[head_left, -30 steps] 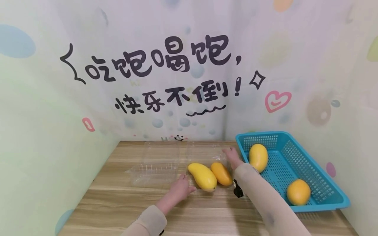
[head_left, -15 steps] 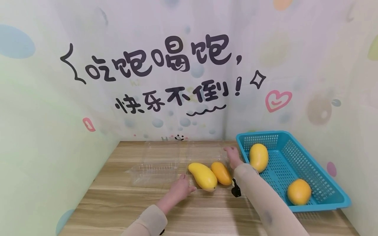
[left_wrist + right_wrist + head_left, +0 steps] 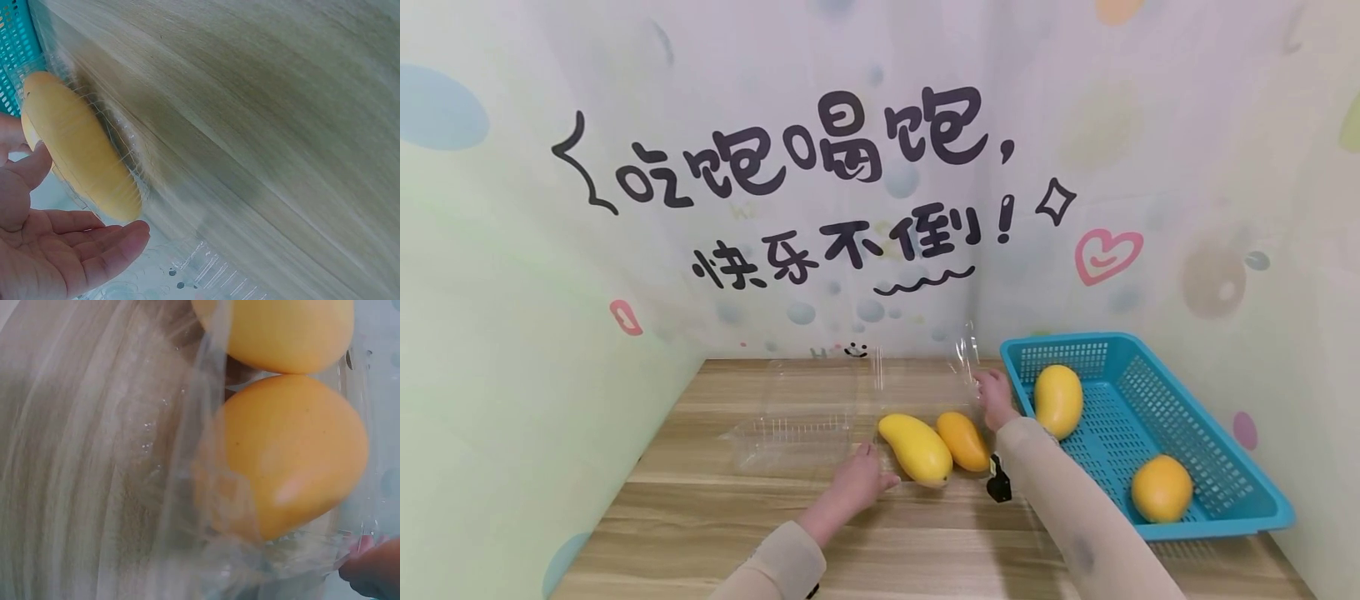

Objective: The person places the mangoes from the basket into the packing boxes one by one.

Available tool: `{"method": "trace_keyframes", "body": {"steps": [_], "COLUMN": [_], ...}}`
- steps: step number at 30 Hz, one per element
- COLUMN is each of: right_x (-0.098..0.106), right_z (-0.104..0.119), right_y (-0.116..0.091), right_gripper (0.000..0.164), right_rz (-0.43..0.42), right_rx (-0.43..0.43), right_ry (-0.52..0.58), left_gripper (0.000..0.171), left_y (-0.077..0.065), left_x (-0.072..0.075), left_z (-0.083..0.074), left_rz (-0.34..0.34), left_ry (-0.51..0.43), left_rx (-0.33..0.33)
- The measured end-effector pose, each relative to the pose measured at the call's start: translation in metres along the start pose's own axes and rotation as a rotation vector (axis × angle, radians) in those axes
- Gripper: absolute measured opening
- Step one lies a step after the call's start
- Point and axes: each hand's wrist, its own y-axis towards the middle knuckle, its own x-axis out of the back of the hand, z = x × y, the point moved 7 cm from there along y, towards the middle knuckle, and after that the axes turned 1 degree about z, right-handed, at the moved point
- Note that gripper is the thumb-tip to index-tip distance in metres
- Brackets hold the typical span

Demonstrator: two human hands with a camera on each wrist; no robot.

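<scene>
Two mangoes lie side by side in a clear plastic clamshell box [image 3: 925, 375]: a larger yellow mango [image 3: 914, 450] and a smaller orange mango [image 3: 963, 442]. My right hand [image 3: 996, 400] pinches the right side of the box's lid, which is tilted up behind the fruit; its fingertips [image 3: 365, 559] show at a corner in the right wrist view. At the box's left side is my left hand [image 3: 855, 479], fingers extended and thumb apart. In the left wrist view its thumb [image 3: 34, 165] lies against the box wall by the yellow mango [image 3: 81, 147].
A second clear clamshell box [image 3: 793, 437] sits to the left with its lid laid back. On the right, a blue perforated basket [image 3: 1217, 433] holds a yellow mango [image 3: 1058, 400] and a round orange fruit [image 3: 1162, 489]. A printed curtain [image 3: 850, 50] hangs behind the wooden table [image 3: 700, 525].
The clamshell lid has swung up from lying flat at the back, its far edge now higher against the curtain. My right hand has shifted slightly right; my left hand stays put.
</scene>
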Motion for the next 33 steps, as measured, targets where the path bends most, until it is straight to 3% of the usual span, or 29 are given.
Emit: {"method": "trace_keyframes", "body": {"steps": [6, 14, 17, 19, 25, 30, 33], "right_x": [0.003, 0.004, 0.003, 0.003, 0.007, 0.010, 0.013], "right_z": [0.008, 0.016, 0.020, 0.024, 0.035, 0.038, 0.034], "right_y": [-0.001, -0.003, -0.008, -0.014, -0.039, -0.070, -0.084], "right_gripper": [0.046, 0.055, 0.050, 0.042, 0.041, 0.039, 0.043], "right_rz": [-0.066, -0.109, -0.152, -0.195, -0.255, -0.235, -0.187], "right_rx": [0.017, 0.053, 0.075, 0.100, 0.174, 0.230, 0.215], "right_ry": [-0.034, 0.001, 0.011, 0.013, 0.096, 0.137, 0.082], "left_gripper": [0.070, 0.069, 0.069, 0.069, 0.070, 0.069, 0.069], "left_y": [0.000, 0.002, 0.001, 0.002, 0.000, 0.000, 0.000], "left_x": [-0.002, -0.004, -0.004, -0.004, -0.003, -0.004, -0.002], "left_z": [0.000, 0.001, 0.001, 0.002, -0.001, 0.000, 0.000], "left_rz": [-0.001, -0.007, -0.013, -0.009, 0.001, -0.003, -0.012], "left_ry": [-0.008, -0.037, -0.038, -0.038, -0.040, -0.051, -0.059], "left_rx": [-0.002, 0.004, 0.000, 0.003, -0.004, -0.019, -0.019]}}
